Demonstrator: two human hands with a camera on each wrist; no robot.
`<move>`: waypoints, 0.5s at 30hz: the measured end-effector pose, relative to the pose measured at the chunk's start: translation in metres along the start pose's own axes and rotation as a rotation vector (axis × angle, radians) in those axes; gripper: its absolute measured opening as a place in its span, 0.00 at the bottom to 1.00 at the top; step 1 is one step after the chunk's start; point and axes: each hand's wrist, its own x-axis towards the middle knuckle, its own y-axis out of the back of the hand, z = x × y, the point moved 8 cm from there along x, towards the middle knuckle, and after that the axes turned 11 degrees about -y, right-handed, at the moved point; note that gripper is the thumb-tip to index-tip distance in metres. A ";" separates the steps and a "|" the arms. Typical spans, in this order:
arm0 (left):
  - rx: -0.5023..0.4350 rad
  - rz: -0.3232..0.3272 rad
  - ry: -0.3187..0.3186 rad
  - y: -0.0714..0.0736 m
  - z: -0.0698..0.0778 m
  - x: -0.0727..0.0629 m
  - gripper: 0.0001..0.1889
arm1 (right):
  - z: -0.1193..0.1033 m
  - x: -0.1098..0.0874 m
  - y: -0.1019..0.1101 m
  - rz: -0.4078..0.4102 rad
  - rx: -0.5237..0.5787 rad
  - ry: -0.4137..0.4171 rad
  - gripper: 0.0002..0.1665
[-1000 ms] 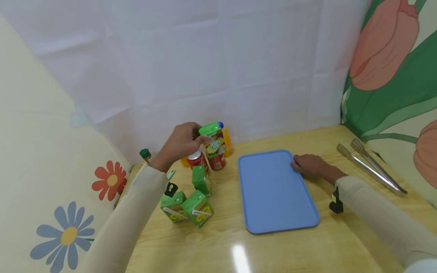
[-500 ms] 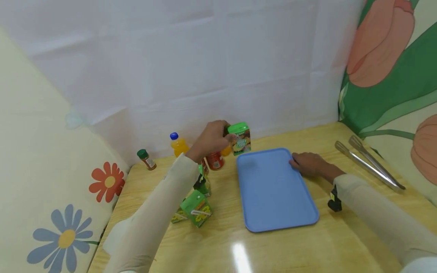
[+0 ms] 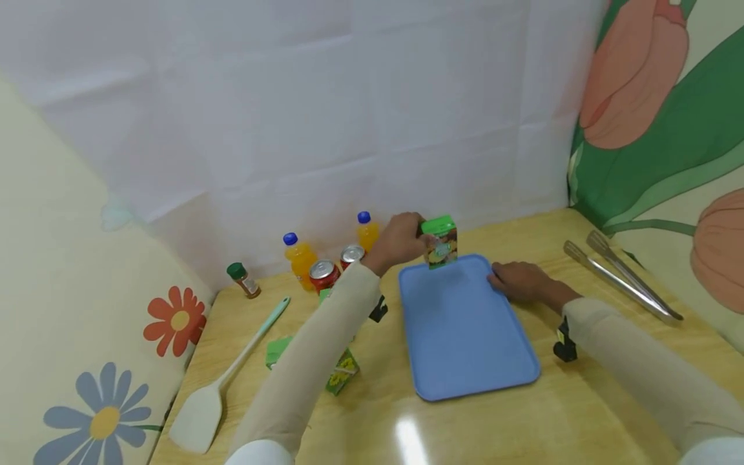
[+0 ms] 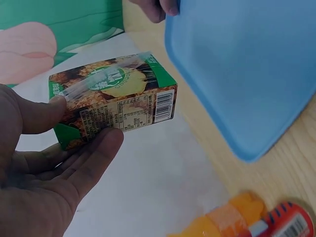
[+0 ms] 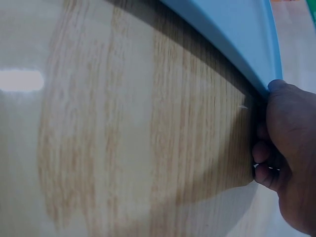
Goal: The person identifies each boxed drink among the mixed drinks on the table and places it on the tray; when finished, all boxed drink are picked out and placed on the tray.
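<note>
My left hand [image 3: 400, 241] pinches a green and brown drink carton [image 3: 443, 245] between thumb and fingers, above the far left corner of a blue tray [image 3: 467, 332]. In the left wrist view the carton [image 4: 118, 96] shows a barcode and a clear-wrapped straw along its side. My right hand [image 3: 521, 281] grips the tray's right edge near its far corner. The right wrist view has the thumb of that hand [image 5: 295, 143] on the tray rim [image 5: 222, 37], with the other fingers curled below.
Left of the tray stand two red cans [image 3: 323, 274], two orange drink bottles [image 3: 300, 259] and more green cartons [image 3: 343, 373], partly behind my left arm. Further left lie a white spatula [image 3: 200, 413] and a green-capped small bottle [image 3: 244, 280]. Metal tongs [image 3: 624, 279] lie at the right.
My left hand has carried the carton rightward from above the cans to over the tray's far edge. The right hand stays on the tray, which has barely moved in view.
</note>
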 end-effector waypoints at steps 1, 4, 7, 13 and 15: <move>0.015 -0.006 -0.009 -0.004 0.000 0.002 0.15 | 0.000 0.000 -0.001 -0.006 -0.003 -0.002 0.16; 0.022 -0.016 -0.030 -0.016 0.000 0.009 0.15 | 0.001 0.000 -0.005 -0.014 -0.014 -0.022 0.16; 0.018 -0.024 -0.038 -0.025 -0.001 0.015 0.16 | 0.001 0.000 -0.005 -0.006 -0.018 -0.021 0.16; 0.021 -0.033 -0.032 -0.033 -0.001 0.024 0.15 | 0.002 0.003 -0.005 0.004 -0.015 -0.022 0.16; 0.014 -0.034 -0.030 -0.036 -0.001 0.028 0.15 | 0.004 0.004 -0.006 0.000 -0.021 -0.037 0.16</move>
